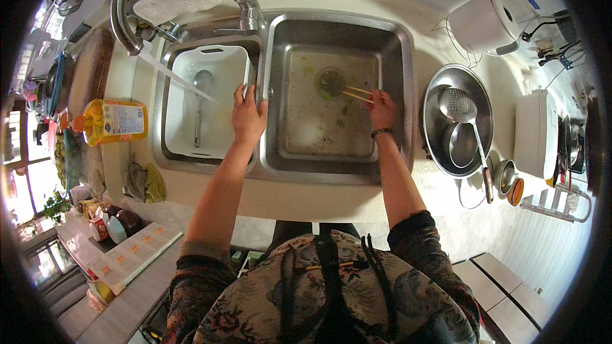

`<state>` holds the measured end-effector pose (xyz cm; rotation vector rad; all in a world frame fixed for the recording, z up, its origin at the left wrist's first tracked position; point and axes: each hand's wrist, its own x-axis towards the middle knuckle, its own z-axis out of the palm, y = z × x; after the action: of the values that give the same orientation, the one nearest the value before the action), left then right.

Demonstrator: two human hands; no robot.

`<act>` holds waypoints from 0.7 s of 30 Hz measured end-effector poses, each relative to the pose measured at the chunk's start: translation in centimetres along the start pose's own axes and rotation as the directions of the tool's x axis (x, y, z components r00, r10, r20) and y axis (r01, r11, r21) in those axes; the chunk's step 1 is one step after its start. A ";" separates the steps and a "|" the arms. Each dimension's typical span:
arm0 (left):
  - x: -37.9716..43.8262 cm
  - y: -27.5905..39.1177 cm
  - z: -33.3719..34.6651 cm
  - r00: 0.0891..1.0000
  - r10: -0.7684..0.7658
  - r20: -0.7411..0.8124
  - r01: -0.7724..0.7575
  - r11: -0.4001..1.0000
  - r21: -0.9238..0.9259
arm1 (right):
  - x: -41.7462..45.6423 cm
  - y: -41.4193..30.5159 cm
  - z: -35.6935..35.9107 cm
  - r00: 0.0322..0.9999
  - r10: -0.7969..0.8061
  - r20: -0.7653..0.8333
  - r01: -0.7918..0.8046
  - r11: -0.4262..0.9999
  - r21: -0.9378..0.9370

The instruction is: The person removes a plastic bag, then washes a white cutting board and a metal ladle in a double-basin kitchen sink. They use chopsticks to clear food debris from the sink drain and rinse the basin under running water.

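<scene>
My right hand [382, 111] grips a pair of wooden chopsticks [357, 93] over the right sink basin [397, 57]. Their tips lie beside the drain strainer [331, 81], where green food scraps [340, 123] are scattered in murky water. My left hand [249, 113] rests on the right rim of a white plastic tub [210, 55], its fingertips over the edge. The tub sits in the left basin with a metal ladle [198, 124] inside. From the curved faucet [131, 40] a stream of water runs into the tub.
Left of the sink lies a yellow dish soap bottle [117, 123], with cloths [154, 183] nearer me. At the right, a large metal bowl [432, 119] holds a skimmer [457, 105] and a smaller bowl. A paper towel roll [480, 24] stands behind it. A white cloth [177, 0] hangs behind the faucet.
</scene>
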<state>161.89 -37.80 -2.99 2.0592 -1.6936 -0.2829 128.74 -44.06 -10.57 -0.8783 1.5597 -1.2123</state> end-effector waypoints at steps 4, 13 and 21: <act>-0.1 0.5 1.1 0.998 0.013 -0.061 -0.008 0.995 0.096 | 0.9 0.6 2.7 0.998 0.027 0.049 -0.021 0.994 -0.109; -0.8 1.6 1.5 0.999 -0.014 -0.033 0.023 0.954 0.300 | 2.5 3.0 5.7 0.994 -0.001 0.105 0.038 0.937 -0.347; -0.6 2.0 1.2 1.000 -0.030 0.003 0.028 0.951 0.309 | 3.0 4.2 5.6 0.995 -0.010 0.100 0.039 0.956 -0.290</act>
<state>159.50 -37.74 -3.20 2.3083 -1.8086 -0.0341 133.23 -47.38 -15.69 -1.1328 1.6774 -0.9541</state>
